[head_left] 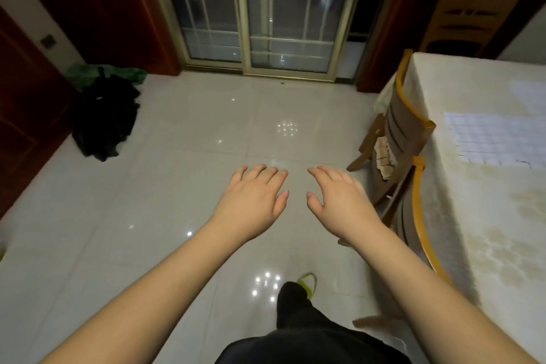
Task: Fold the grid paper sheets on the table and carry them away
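Left grip: fingers spread, holding nothing, over the floor.
Right grip: likewise spread, holding nothing.
Grid paper: flat on the counter.

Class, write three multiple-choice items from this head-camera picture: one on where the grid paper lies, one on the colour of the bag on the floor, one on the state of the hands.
1. The grid paper lies:
A on the floor
B on the table
C on a chair

2. The bag by the cabinet is:
A black
B white
C red

3. The left hand and right hand are:
A gripping paper
B fists
C open, empty

Answers:
1 B, it lies flat on the tablecloth.
2 A, a dark heap.
3 C, fingers spread over the floor.
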Demonstrator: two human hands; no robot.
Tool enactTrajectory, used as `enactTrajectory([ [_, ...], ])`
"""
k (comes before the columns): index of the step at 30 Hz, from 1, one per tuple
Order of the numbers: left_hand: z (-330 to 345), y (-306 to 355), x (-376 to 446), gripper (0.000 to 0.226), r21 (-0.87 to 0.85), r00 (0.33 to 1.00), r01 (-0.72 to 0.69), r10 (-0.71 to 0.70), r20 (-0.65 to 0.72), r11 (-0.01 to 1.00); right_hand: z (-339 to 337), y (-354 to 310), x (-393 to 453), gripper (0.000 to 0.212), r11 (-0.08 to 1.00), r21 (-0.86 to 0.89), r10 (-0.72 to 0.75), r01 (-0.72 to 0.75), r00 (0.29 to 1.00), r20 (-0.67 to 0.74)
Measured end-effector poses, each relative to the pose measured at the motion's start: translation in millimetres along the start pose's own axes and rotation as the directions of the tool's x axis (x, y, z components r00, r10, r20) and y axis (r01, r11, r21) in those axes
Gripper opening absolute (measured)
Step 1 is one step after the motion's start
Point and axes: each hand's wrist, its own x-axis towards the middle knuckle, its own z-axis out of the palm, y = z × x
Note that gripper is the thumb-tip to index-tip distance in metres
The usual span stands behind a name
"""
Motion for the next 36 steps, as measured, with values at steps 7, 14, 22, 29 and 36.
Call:
enactTrajectory([
  [7,13,16,158,0.05,-0.007,0.991,-0.13,0.13,0.044,0.991,-44,82,89,0.051,0.991,0.024,0.136,-0.135,0.988,-0.066],
  [14,9,43,271,0.052,-0.046,0.972,-0.221,0.224,0.066,0.974,-93,150,146,0.051,0.967,0.058,0.254,-0.248,0.956,-0.147],
  [22,15,73,397,0.064,-0.082,0.912,-0.394,0.4,0.086,0.916,-132,207,201,0.052,0.905,0.066,0.423,-0.419,0.879,-0.221],
  [29,37,78,499,0.061,-0.172,0.844,-0.524,0.536,0.029,0.834,-153,240,266,0.051,0.826,0.076,0.559,-0.558,0.796,-0.23],
  [36,45,89,594,0.047,-0.213,0.738,-0.658,0.675,0.01,0.723,-167,267,319,0.051,0.712,0.148,0.699,-0.687,0.672,-0.243],
])
